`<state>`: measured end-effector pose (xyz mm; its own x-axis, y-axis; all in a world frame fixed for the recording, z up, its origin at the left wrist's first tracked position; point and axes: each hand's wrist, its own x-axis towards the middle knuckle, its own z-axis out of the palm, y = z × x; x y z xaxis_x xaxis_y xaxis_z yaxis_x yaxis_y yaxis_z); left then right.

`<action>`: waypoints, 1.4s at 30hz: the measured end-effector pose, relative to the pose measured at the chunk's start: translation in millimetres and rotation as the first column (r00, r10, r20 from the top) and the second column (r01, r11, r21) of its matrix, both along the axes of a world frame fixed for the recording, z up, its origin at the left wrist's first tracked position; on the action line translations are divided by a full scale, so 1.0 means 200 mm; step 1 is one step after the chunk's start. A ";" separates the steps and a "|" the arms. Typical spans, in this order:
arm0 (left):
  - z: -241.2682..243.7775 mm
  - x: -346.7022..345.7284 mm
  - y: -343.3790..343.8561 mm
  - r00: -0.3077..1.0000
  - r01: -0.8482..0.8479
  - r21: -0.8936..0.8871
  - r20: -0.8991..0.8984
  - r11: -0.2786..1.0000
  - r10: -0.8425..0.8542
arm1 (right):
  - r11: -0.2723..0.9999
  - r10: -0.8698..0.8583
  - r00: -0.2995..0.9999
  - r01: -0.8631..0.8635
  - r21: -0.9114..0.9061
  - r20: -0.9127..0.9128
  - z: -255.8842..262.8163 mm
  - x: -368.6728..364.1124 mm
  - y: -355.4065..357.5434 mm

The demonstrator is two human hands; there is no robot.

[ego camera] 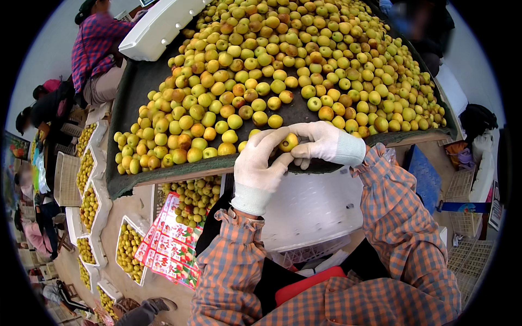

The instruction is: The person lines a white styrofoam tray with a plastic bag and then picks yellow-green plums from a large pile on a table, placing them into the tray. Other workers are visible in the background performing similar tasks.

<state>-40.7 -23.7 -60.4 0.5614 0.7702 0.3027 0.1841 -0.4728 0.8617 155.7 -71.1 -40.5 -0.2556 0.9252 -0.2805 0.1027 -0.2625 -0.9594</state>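
Observation:
A yellow-green jujube [289,142] with a brown blush sits between my two hands at the table's near edge, its dark stem hollow showing. My left hand [261,165], in a white knit glove, has its fingers against the fruit's left side. From the right, the thumb and fingers of my gloved right hand [316,142] pinch the same fruit. Beyond them a large heap of jujubes [281,53] spreads over the dark, cloth-lined sorting table [140,83]. A few jujubes lie just behind my left fingers, partly hidden by them.
Below the table edge stands a white foam box [312,208]. Printed cardboard sheets [169,248] lie to the left, beside a foam box of jujubes [129,252]. Another white foam box [157,30] rests on the table's far left. Several people work around; plastic crates [469,256] stand right.

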 end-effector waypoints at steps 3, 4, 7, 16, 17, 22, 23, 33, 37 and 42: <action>0.00 -0.02 0.00 0.998 -0.005 0.176 -0.054 0.984 0.015 | 0.999 0.007 1.000 -0.007 -0.034 -0.001 0.00 -0.05 0.01; -0.02 -0.03 0.01 0.999 0.002 0.257 -0.044 0.966 0.010 | 0.999 0.014 1.000 -0.014 -0.035 0.000 -0.01 -0.06 0.00; 0.06 -0.09 -0.04 0.992 -0.098 0.226 -0.053 0.969 0.113 | 0.999 -0.014 0.996 0.016 -0.027 0.091 0.02 -0.05 -0.05; -0.50 -1.15 0.13 0.787 -0.617 -0.450 -0.360 0.646 0.501 | 0.874 -0.486 0.852 0.473 0.112 0.195 0.01 0.36 -0.38; -0.58 -1.18 0.16 0.725 -0.676 -0.356 -0.480 0.646 0.495 | 0.841 -0.540 0.831 0.524 0.135 0.133 0.00 0.36 -0.40; -0.92 -1.38 0.31 0.653 -0.746 -0.432 -0.327 0.507 0.683 | 0.851 -0.524 0.843 0.513 0.112 0.123 0.02 0.31 -0.39; -0.95 -1.48 0.35 0.621 -0.778 -0.245 -0.443 0.579 0.647 | 0.858 -0.512 0.846 0.495 0.138 0.150 0.04 0.31 -0.39; 0.16 -0.46 0.17 0.940 -0.281 -0.243 0.124 0.929 0.317 | 0.897 -0.437 0.108 -0.026 0.442 0.893 -0.03 0.44 -0.43; 0.04 -0.24 0.33 0.924 -0.288 -0.281 0.171 0.916 0.343 | 0.951 -0.308 -0.055 -0.043 0.306 0.950 -0.15 0.38 -0.25; -0.12 -0.12 0.40 0.925 -0.379 -0.092 -0.078 0.921 0.373 | 0.979 -0.196 -0.095 0.045 0.201 0.976 -0.22 0.33 -0.08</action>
